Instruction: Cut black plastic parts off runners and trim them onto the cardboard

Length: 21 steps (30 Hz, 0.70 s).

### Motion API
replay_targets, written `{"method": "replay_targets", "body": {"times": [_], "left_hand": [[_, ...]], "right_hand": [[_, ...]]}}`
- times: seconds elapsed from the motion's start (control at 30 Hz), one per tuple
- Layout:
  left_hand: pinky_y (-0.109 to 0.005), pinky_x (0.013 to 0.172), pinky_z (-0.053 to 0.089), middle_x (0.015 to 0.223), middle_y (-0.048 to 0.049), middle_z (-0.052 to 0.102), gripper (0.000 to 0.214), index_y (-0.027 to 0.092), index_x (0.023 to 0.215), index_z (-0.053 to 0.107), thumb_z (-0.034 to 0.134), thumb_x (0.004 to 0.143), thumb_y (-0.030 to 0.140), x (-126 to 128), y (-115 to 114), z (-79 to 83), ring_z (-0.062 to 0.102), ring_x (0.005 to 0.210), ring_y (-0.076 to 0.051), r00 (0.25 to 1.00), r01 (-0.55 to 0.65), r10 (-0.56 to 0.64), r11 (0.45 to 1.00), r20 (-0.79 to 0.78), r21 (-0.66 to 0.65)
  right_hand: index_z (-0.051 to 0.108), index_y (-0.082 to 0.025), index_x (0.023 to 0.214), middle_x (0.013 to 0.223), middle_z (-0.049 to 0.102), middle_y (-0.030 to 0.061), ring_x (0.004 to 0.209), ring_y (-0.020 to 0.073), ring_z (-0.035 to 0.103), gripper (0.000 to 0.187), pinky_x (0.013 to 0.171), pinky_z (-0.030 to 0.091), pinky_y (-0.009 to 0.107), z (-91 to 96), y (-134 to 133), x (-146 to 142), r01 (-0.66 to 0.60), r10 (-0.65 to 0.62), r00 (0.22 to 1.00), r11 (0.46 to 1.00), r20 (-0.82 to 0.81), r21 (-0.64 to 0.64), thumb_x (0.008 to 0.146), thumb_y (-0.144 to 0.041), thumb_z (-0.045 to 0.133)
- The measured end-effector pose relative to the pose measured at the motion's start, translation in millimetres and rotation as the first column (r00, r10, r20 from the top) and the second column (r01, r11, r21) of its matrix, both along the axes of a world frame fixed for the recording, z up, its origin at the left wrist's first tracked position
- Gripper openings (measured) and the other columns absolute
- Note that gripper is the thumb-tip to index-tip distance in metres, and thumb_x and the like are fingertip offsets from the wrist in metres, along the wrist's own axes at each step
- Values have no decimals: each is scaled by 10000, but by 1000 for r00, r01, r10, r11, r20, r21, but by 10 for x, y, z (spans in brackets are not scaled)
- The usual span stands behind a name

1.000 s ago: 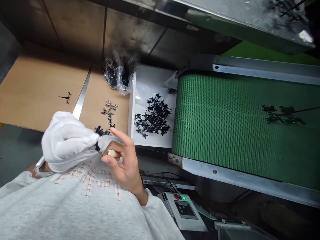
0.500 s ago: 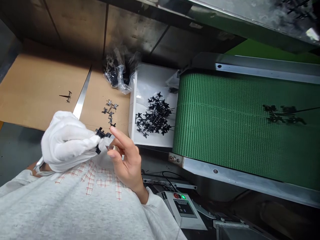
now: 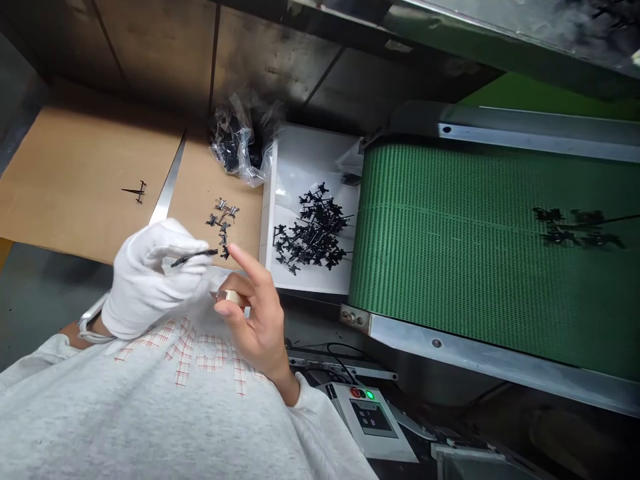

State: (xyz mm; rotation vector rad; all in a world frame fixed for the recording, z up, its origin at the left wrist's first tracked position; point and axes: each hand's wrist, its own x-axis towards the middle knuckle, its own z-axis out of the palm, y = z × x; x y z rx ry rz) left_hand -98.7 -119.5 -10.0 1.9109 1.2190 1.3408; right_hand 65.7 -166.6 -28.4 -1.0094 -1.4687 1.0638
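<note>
pinching flat black part (image 3: 197,255) edge-on

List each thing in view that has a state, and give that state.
Left hand: gloved, closed on a black part
Right hand: bare, holding a pale-handled tool
Plastic bag: crumpled
White tray: holding piled black parts
Green light: lit
Screen: lit
Green belt: bearing black pieces

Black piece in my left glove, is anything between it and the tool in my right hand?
Yes, in this view: the gloved fingertips of the left hand lie between the black piece and the tool in the right hand. Depth is hard to judge.
</note>
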Motion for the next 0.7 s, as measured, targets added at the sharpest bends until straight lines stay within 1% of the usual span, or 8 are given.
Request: {"method": "replay_targets", "body": {"times": [0.07, 0.17, 0.27, 0.37, 0.47, 0.53, 0.6, 0.7], "left_hand": [[-201, 515, 509, 722, 39, 652, 56, 205, 889, 668, 701, 931, 220, 0, 1, -12, 586, 598, -80, 998, 48, -47, 999, 30, -26], [-233, 549, 529, 757, 26, 668, 79, 214, 924, 691, 740, 880, 170, -2, 13, -24, 616, 646, -99, 994, 106, -106, 994, 2, -2], [-272, 583, 511, 732, 36, 653, 161, 225, 948, 684, 772, 836, 150, 2, 38, -19, 596, 633, -105, 992, 74, -56, 985, -117, 156], [-307, 586, 461, 698, 46, 660, 179, 231, 938, 653, 775, 827, 161, 14, 68, -13, 588, 595, -112, 979, 59, 11, 940, -204, 335], [-338, 577, 416, 698, 30, 686, 68, 239, 915, 652, 712, 891, 219, 8, 99, -26, 602, 585, -134, 971, 61, 53, 889, -235, 453], [-350, 583, 418, 708, 21, 693, 14, 240, 910, 666, 677, 917, 244, -9, 111, -39, 611, 609, -145, 967, 94, 39, 861, -250, 500], [-356, 600, 435, 722, 17, 695, 17, 237, 913, 684, 695, 905, 246, -25, 107, -45, 623, 647, -152, 964, 138, 0, 856, -267, 499], [-344, 605, 459, 719, 17, 681, 26, 252, 930, 710, 717, 913, 271, -25, 75, -33, 633, 669, -146, 979, 115, -33, 904, -201, 412]], "right_hand": [[464, -300, 1499, 636, 444, -78, 525, 114, 386, 513, 481, 414, 233, -24, 1, 6, 35, -35, 999, 999, -8, 11, 1019, -453, 562], [498, -322, 1476, 626, 419, -75, 530, 123, 381, 479, 478, 412, 244, -50, -5, 13, 75, -75, 997, 997, -9, 32, 1022, -466, 548], [542, -342, 1438, 635, 461, -61, 542, 133, 424, 431, 485, 424, 264, -61, -20, 12, 132, -132, 991, 991, 0, 31, 1028, -474, 532], [616, -355, 1367, 715, 612, -30, 554, 130, 487, 361, 511, 474, 282, -48, -19, 3, 164, -164, 986, 986, -2, 20, 1035, -462, 524], [678, -365, 1303, 908, 754, 1, 593, 128, 575, 310, 560, 538, 298, -16, 8, -4, 179, -178, 984, 983, -15, 46, 1030, -434, 548], [700, -370, 1279, 917, 772, -3, 615, 132, 609, 290, 570, 547, 298, 4, 29, -6, 192, -190, 981, 979, -33, 67, 1019, -416, 579], [716, -366, 1256, 862, 767, -12, 601, 131, 602, 276, 548, 527, 290, 12, 40, -8, 198, -195, 980, 978, -49, 61, 1010, -413, 598], [737, -333, 1200, 825, 752, -6, 592, 127, 589, 274, 541, 518, 288, 0, 34, -16, 182, -183, 981, 983, -71, -18, 1010, -459, 584]]}}
